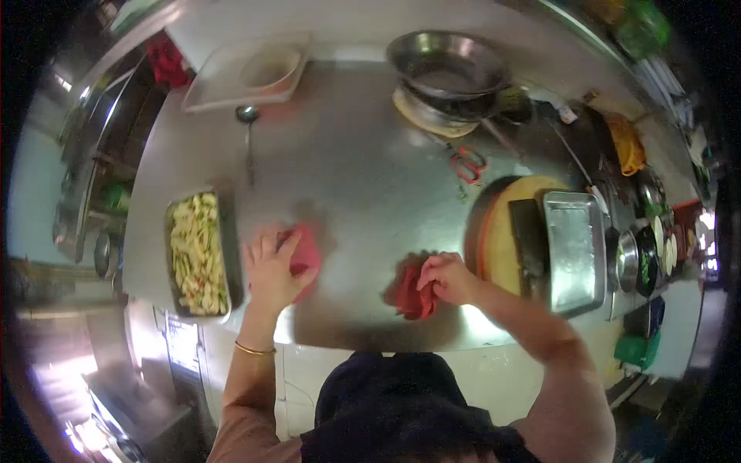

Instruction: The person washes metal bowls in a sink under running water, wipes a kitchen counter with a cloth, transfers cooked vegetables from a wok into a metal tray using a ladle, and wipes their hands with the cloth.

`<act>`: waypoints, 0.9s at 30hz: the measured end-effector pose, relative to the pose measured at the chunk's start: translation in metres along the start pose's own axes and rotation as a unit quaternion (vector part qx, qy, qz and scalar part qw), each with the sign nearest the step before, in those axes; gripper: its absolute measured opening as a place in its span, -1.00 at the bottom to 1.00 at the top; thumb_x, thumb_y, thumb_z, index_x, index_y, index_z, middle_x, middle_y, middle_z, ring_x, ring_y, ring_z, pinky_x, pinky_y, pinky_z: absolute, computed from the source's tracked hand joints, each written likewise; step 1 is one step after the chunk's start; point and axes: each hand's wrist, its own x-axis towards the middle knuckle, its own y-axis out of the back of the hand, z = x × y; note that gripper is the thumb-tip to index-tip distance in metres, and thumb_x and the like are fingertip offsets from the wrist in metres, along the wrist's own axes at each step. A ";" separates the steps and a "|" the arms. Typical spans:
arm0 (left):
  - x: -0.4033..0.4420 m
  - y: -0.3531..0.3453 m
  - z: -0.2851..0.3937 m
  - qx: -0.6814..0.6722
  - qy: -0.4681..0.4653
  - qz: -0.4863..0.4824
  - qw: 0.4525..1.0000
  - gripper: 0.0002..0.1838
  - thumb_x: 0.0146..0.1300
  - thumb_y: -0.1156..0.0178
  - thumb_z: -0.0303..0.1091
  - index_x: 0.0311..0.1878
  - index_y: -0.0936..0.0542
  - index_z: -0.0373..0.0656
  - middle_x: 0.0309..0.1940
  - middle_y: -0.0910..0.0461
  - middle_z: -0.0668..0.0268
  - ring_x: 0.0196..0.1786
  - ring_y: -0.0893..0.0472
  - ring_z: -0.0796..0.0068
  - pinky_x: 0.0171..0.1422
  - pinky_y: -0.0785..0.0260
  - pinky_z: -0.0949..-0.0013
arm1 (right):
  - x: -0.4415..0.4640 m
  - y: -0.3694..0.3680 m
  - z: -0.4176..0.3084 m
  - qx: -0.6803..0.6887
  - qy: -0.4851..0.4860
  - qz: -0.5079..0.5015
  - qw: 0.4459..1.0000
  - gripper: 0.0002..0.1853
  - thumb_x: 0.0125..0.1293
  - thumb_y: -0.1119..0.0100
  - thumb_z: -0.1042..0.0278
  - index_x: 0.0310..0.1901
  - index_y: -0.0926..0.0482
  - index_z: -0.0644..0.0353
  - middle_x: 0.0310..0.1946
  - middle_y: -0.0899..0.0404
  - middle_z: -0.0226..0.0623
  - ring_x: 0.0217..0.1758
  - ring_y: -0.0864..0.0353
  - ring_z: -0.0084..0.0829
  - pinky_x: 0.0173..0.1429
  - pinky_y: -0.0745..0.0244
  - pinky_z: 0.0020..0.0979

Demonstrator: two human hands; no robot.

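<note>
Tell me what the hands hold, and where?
The right hand holds a red cloth by its upper right edge; the left hand touches a pink thing's side, its grip blurred.

Dim edges, black corners; fisheye bending; glare on steel tabletop (355, 185); slight blur.

A steel worktop (347, 170) is spreading across the room, its surface reflecting soft light. A pale wall (340, 35) is standing behind its far edge, and a light floor (309, 378) is showing below. Dark shelving (96, 177) is lining the left side. Bright light is glaring at the lower left and far right, blurring details there.
</note>
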 end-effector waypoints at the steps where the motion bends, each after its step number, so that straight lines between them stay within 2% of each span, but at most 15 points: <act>1: 0.014 -0.018 0.009 -0.092 -0.015 0.009 0.996 -0.48 0.00 -0.33 -0.18 0.10 -0.58 -0.01 0.14 -0.48 0.06 0.19 -0.45 0.09 0.32 -0.21 0.08 | -0.008 0.007 -0.001 0.083 -0.017 0.034 0.996 -0.64 -0.06 -0.08 0.65 -0.29 -0.67 -0.07 -0.25 -0.56 -0.34 -0.04 -0.51 -0.20 0.06 -0.40 -0.09; 2: 0.028 -0.030 0.024 -0.183 -0.027 0.012 0.983 -0.50 0.01 -0.33 -0.16 0.09 -0.59 0.01 0.13 -0.49 0.07 0.18 -0.46 0.10 0.30 -0.21 0.08 | -0.014 0.015 -0.009 0.149 0.011 0.115 0.982 -0.63 0.03 0.02 0.71 -0.22 -0.65 0.06 -0.24 -0.58 -0.27 -0.14 -0.58 -0.22 -0.06 -0.52 -0.21; 4: 0.068 -0.053 0.072 -0.223 -0.088 -0.010 0.971 -0.59 0.03 -0.29 -0.19 0.02 -0.62 0.06 0.04 -0.57 0.21 0.13 -0.49 0.16 0.21 -0.27 0.12 | -0.038 0.046 -0.036 0.479 -0.261 0.202 0.813 -0.65 0.16 0.09 0.71 -0.07 -0.57 0.18 -0.18 -0.59 -0.22 -0.16 -0.60 -0.32 -0.02 -0.55 -0.35; 5: 0.089 -0.070 0.100 -0.236 -0.122 -0.001 0.964 -0.63 0.04 -0.27 -0.21 -0.02 -0.63 0.07 0.00 -0.59 0.28 0.10 -0.50 0.18 0.19 -0.28 0.13 | -0.046 0.047 -0.028 0.567 -0.223 0.298 0.734 -0.64 0.18 0.10 0.70 -0.03 -0.54 0.19 -0.14 -0.58 -0.19 -0.15 -0.61 -0.34 -0.02 -0.56 -0.36; 10: 0.198 -0.144 0.226 -0.192 -0.221 -0.077 0.953 -0.70 0.12 -0.20 -0.22 -0.05 -0.64 0.10 -0.07 -0.60 0.35 0.10 -0.49 0.20 0.17 -0.29 0.09 | -0.093 0.134 -0.005 0.692 -0.109 0.402 0.589 -0.53 0.26 0.06 0.34 0.23 -0.35 0.14 0.00 -0.53 -0.19 -0.06 -0.58 -0.19 0.00 -0.56 -0.20; 13: 0.233 -0.175 0.263 -0.131 -0.220 -0.124 0.959 -0.69 0.13 -0.18 -0.15 -0.02 -0.61 0.17 -0.06 -0.56 0.29 0.09 -0.48 0.11 0.17 -0.31 0.07 | -0.127 0.214 0.074 0.676 -0.015 0.370 0.637 -0.63 0.28 0.04 0.31 0.11 -0.40 0.18 -0.02 -0.53 -0.14 -0.03 -0.58 -0.18 -0.02 -0.57 -0.18; 14: 0.239 -0.186 0.266 -0.116 -0.224 -0.128 0.959 -0.67 0.13 -0.18 -0.13 0.00 -0.60 0.17 -0.03 -0.54 0.28 0.11 -0.47 0.10 0.17 -0.31 0.06 | -0.113 0.241 0.084 0.619 -0.027 0.491 0.612 -0.66 0.29 0.07 0.31 0.08 -0.41 0.20 -0.08 -0.54 -0.14 -0.10 -0.59 -0.18 -0.05 -0.58 -0.16; 15: 0.245 -0.196 0.269 -0.101 -0.230 -0.130 0.959 -0.66 0.13 -0.18 -0.12 0.01 -0.59 0.18 -0.01 -0.52 0.26 0.12 -0.46 0.09 0.17 -0.31 0.05 | -0.121 0.271 0.126 0.458 -0.012 0.502 0.733 -0.66 0.31 0.12 0.31 0.08 -0.41 0.20 -0.13 -0.54 -0.16 -0.15 -0.59 -0.19 -0.07 -0.57 -0.12; 16: 0.249 -0.205 0.269 -0.073 -0.234 -0.133 0.960 -0.61 0.14 -0.18 -0.06 0.06 -0.57 0.21 0.05 -0.47 0.24 0.15 -0.42 0.10 0.17 -0.28 0.03 | -0.097 0.299 0.132 0.365 -0.131 0.644 0.660 -0.67 0.31 0.16 0.33 0.05 -0.43 0.20 -0.18 -0.53 -0.20 -0.18 -0.58 -0.24 -0.08 -0.57 -0.15; 18: 0.250 -0.208 0.268 -0.086 -0.232 -0.149 0.958 -0.59 0.16 -0.18 -0.02 0.09 -0.56 0.22 0.04 -0.46 0.24 0.15 -0.40 0.12 0.17 -0.24 0.04 | -0.069 0.338 0.158 0.235 -0.156 0.678 0.679 -0.66 0.32 0.14 0.32 0.07 -0.44 0.22 -0.12 -0.55 -0.17 -0.16 -0.58 -0.21 -0.05 -0.55 -0.09; 20: 0.243 -0.196 0.267 -0.073 -0.203 -0.149 0.965 -0.60 0.17 -0.17 0.01 0.08 -0.59 0.20 0.01 -0.45 0.24 0.11 -0.40 0.12 0.16 -0.21 0.07 | -0.059 0.372 0.281 -0.231 -0.208 0.618 0.722 -0.61 0.26 0.05 0.40 0.13 -0.44 0.16 -0.09 -0.60 -0.19 -0.09 -0.60 -0.13 -0.01 -0.52 -0.16; 22: 0.225 -0.190 0.248 -0.097 -0.197 -0.124 0.968 -0.63 0.17 -0.20 -0.02 0.04 -0.64 0.16 -0.01 -0.45 0.22 0.11 -0.40 0.12 0.16 -0.20 0.08 | -0.039 0.389 0.331 -0.327 -0.343 0.525 0.707 -0.59 0.29 0.00 0.33 0.18 -0.44 0.10 0.02 -0.57 -0.18 0.08 -0.53 -0.08 0.09 -0.47 -0.10; 23: 0.213 -0.189 0.237 -0.115 -0.198 -0.108 0.967 -0.64 0.15 -0.22 -0.05 0.02 -0.66 0.15 -0.01 -0.46 0.21 0.11 -0.40 0.13 0.16 -0.20 0.08 | -0.018 0.393 0.326 -0.192 -0.452 0.500 0.713 -0.60 0.35 0.01 0.22 0.19 -0.43 0.08 0.11 -0.52 -0.16 0.21 -0.45 -0.07 0.18 -0.44 0.00; 24: 0.199 -0.187 0.224 -0.132 -0.198 -0.092 0.967 -0.66 0.14 -0.24 -0.08 0.00 -0.67 0.15 -0.01 -0.46 0.20 0.10 -0.40 0.13 0.15 -0.19 0.08 | -0.002 0.382 0.303 -0.288 -0.487 0.472 0.676 -0.62 0.34 0.00 0.21 0.17 -0.46 0.02 0.13 -0.51 -0.19 0.26 -0.43 -0.11 0.22 -0.43 -0.09; 27: 0.157 -0.171 0.183 -0.114 -0.213 -0.056 0.969 -0.66 0.09 -0.28 -0.16 -0.02 -0.67 0.14 -0.03 -0.47 0.23 0.06 -0.42 0.17 0.14 -0.20 0.10 | 0.028 0.383 0.347 -0.289 -0.491 0.406 0.715 -0.61 0.33 0.00 0.23 0.18 -0.43 0.06 0.11 -0.51 -0.15 0.23 -0.44 -0.10 0.21 -0.43 -0.09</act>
